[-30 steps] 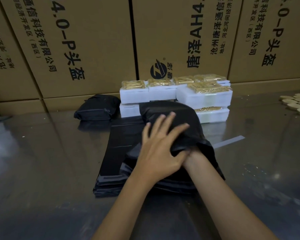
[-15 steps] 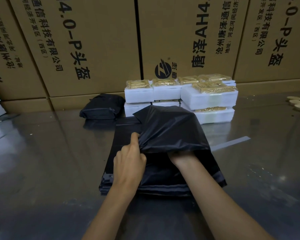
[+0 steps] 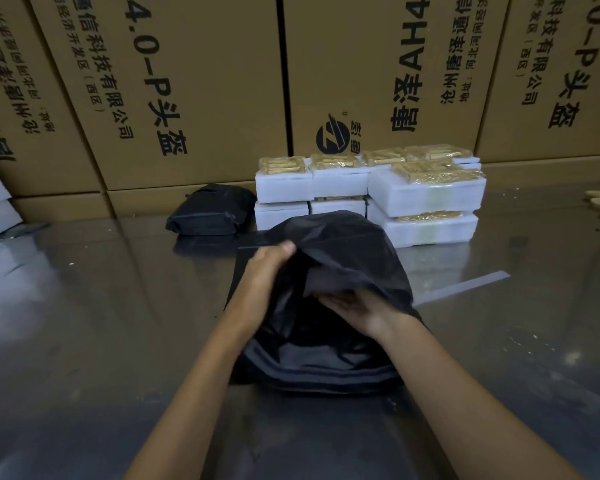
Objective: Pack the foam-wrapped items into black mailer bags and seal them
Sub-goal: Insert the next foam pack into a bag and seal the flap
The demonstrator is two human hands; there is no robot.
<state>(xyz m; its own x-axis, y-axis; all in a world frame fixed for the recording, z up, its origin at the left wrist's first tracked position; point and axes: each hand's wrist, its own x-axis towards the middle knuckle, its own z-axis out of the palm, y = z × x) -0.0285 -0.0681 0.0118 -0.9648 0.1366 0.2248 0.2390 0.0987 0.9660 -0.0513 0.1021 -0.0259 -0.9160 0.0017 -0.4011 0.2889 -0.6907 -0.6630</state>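
black mailer bag (image 3: 347, 251) on a stack of bags, left hand (image 3: 267, 271) pinching its edge, right hand (image 3: 357, 306) fingers flat under it

A glossy, reflective tabletop (image 3: 84, 323) fills the foreground, catching soft glare under dim, warm light. Behind it stands a wall of large brown cardboard cartons (image 3: 194, 91) printed with black Chinese characters and a round logo, set tight side by side
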